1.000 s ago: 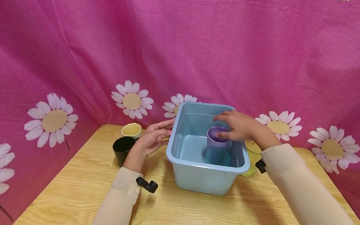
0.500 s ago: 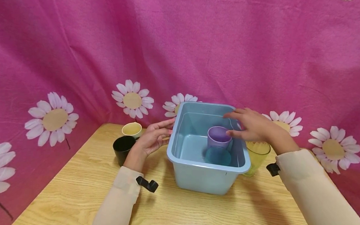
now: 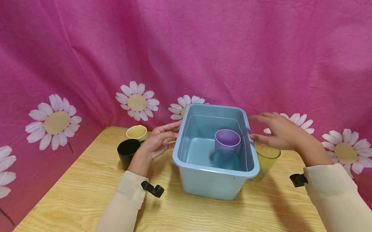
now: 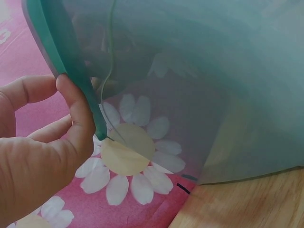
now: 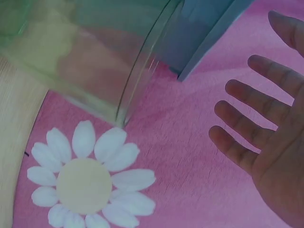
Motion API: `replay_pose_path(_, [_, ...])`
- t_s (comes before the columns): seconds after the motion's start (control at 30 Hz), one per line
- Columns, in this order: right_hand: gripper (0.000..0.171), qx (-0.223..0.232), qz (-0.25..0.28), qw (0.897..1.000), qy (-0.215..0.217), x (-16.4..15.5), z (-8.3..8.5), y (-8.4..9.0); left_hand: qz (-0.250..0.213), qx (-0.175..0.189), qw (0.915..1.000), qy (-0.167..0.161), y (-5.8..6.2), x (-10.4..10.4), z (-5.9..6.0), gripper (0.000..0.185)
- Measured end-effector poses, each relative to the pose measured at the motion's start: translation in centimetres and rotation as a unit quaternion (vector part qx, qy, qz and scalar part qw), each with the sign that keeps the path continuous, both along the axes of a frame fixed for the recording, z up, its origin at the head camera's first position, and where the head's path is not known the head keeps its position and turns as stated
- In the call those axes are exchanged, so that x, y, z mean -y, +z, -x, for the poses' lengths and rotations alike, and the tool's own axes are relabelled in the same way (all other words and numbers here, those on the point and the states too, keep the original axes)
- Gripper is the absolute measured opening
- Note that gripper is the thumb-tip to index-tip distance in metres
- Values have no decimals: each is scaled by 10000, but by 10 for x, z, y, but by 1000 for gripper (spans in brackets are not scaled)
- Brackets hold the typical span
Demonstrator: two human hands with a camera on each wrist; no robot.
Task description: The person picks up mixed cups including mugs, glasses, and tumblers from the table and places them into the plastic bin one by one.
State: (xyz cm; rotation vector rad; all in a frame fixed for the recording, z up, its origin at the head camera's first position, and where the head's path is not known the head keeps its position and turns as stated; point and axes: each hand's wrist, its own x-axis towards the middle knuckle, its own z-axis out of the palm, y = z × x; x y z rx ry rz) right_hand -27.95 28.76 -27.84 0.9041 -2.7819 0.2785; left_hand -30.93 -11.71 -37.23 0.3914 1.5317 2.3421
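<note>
A blue-grey plastic basin (image 3: 207, 182) stands on the table. My left hand (image 3: 155, 144) rests its fingertips on the outer side of the left rim, the fingers loosely bent; in the left wrist view the fingertips are right at the rim (image 4: 78, 85). Inside the basin's right half are a purple cup (image 3: 227, 139) and a teal see-through cup (image 3: 225, 160), close together. My right hand (image 3: 280, 131) is outside the right rim with fingers spread, holding nothing. Below it stands a yellow-green clear tumbler (image 3: 267, 160), partly hidden by the basin; its rim (image 5: 142, 66) shows in the right wrist view.
Left of the basin, a black mug (image 3: 128, 151) stands in front of a cream cup (image 3: 136, 132) with a yellow inside, both close to my left wrist. A pink flowered cloth (image 3: 208, 54) hangs behind the wooden table (image 3: 174, 217).
My right hand has drawn back from the purple cup, out over the right rim to above the tumbler. The purple cup stays in the basin. My left hand has kept its place.
</note>
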Motion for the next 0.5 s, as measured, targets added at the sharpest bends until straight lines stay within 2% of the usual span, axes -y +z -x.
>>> replay_pose_path(0.3, [59,-139,16,9999,-55,-21,-4,-12,-10,-84,9999,-63,-1,-1,0,57])
replay_pose_path(0.5, [60,-154,-165,9997,-39,-34,-9,-25,23,-91,9999,-57,0,-1,1,57])
